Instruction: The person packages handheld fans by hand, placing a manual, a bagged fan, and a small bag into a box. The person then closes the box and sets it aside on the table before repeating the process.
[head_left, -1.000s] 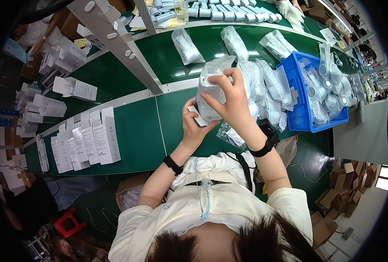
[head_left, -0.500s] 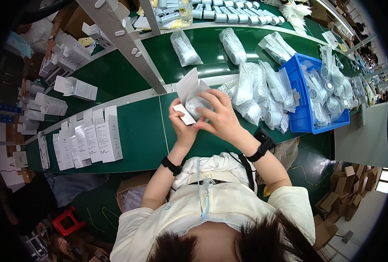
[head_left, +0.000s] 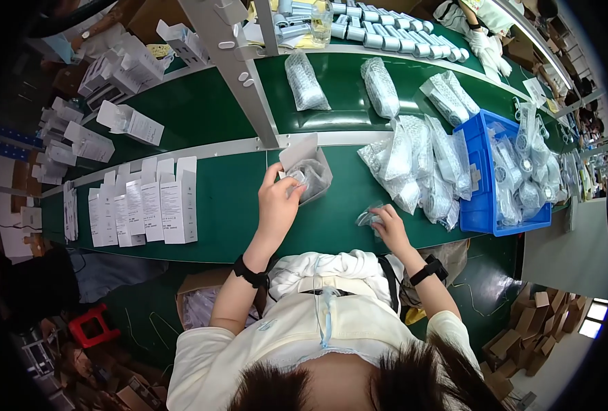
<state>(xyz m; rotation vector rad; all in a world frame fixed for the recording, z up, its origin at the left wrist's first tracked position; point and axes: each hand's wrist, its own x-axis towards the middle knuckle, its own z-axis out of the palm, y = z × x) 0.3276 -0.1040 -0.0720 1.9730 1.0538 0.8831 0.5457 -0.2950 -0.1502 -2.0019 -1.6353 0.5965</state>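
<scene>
A small white box (head_left: 323, 179) stands on the green bench in front of me, its flap raised and a clear-bagged grey item (head_left: 310, 172) inside. My left hand (head_left: 281, 204) is closed at the box's left side, fingers curled over its edge against the bagged item. To the right, low over the bench, my right hand (head_left: 393, 231) pinches a small clear plastic bag (head_left: 369, 218); what it contains is too small to make out. Bubble-wrapped pieces (head_left: 403, 161) lie heaped beyond that hand, beside a blue bin (head_left: 477, 161) filled with bagged devices.
Several white cartons (head_left: 178, 202) stand in a row at the left of the bench. Open white boxes (head_left: 131, 123) sit on the far green surface, past a metal rail and post (head_left: 245, 89). Silvery cylinders (head_left: 393, 34) line the back shelf. Another person's arm shows at the top right.
The box has gone from between both raised hands down to the bench. My right hand has left it, moving right and nearer, and now holds the small clear bag.
</scene>
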